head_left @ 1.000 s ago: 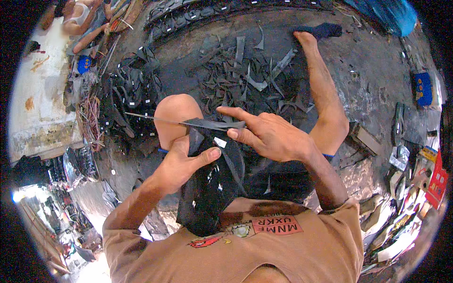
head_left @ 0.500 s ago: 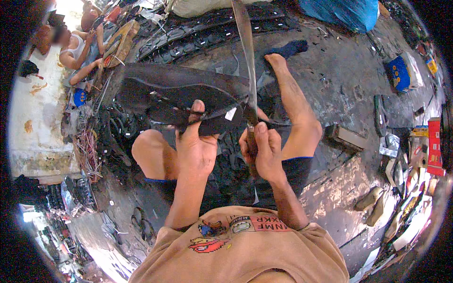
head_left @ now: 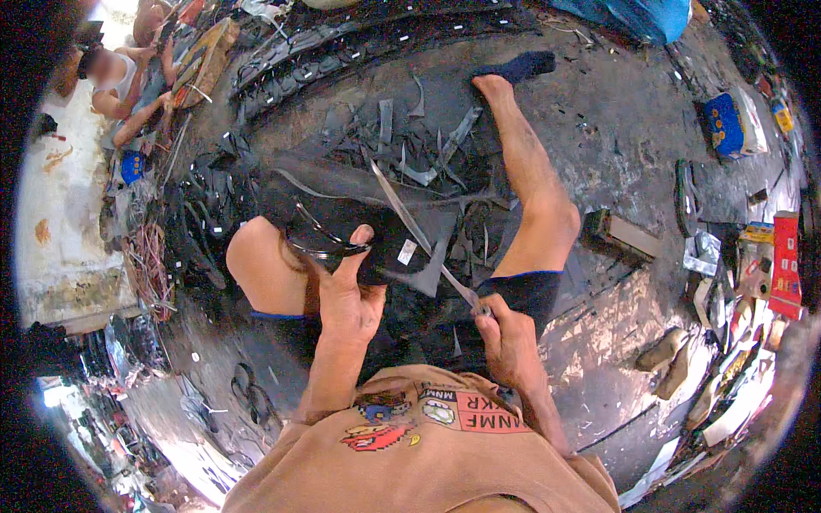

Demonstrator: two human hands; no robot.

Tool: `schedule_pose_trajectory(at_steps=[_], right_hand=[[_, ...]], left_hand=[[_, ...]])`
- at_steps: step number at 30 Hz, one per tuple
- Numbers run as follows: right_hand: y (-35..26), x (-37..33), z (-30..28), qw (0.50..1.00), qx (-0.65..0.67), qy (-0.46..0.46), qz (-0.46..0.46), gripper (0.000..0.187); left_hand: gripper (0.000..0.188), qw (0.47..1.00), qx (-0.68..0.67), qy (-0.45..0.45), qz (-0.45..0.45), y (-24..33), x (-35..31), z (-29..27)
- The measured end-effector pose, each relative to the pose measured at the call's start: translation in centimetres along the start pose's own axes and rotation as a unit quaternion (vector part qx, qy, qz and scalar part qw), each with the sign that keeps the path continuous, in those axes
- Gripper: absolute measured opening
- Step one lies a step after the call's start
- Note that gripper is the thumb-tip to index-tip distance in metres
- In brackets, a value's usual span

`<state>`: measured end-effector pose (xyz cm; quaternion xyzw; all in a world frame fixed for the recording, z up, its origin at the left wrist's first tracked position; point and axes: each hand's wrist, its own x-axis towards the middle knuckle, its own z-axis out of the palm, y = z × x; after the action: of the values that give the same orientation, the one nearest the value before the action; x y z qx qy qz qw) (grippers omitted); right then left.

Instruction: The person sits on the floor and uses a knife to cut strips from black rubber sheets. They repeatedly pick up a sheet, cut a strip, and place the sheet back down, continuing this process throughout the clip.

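1. Left of the knife (head_left: 404, 214), the black piece (head_left: 386, 241) is gripped in the left hand (head_left: 351, 299); it is lower than half a second ago.
2. At the knife's near end, the right hand (head_left: 510, 338) is closed round the handle. The blade, upright then, now slants toward the piece, which seems to put its edge near the work; I cannot tell if they touch.
3. Beyond the knife's tip, scraps (head_left: 419, 175) have come back into view.
4. Beside the blade, a dark flap (head_left: 434, 261) partly hides what lies beneath.
5. The left knee (head_left: 265, 269) and right knee (head_left: 552, 231) flank the knife, limiting its swing.
6. Well right of the knife are a block (head_left: 624, 235) and a blue box (head_left: 723, 124).
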<state>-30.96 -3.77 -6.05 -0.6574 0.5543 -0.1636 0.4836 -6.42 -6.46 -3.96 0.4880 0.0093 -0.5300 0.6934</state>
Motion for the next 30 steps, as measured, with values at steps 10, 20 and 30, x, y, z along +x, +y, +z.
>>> schedule_pose_trajectory(at_steps=[10, 20, 30], right_hand=[[-3.1, 6.0, 2.6, 0.989, 0.000, -0.093, -0.117, 0.026], [-1.6, -0.2, 2.9, 0.986, 0.035, -0.163, -0.025, 0.037], [-2.6, 7.8, 4.0, 0.966, 0.056, -0.180, -0.178, 0.022]], left_hand=[[0.056, 0.994, 0.103, 0.014, -0.028, 0.7, -2.0, -3.0], [0.051, 0.996, 0.025, 0.015, -0.087, 2.3, -4.6, -4.2], [0.056, 0.994, 0.103, 0.005, -0.041, 2.4, -5.7, -3.2]])
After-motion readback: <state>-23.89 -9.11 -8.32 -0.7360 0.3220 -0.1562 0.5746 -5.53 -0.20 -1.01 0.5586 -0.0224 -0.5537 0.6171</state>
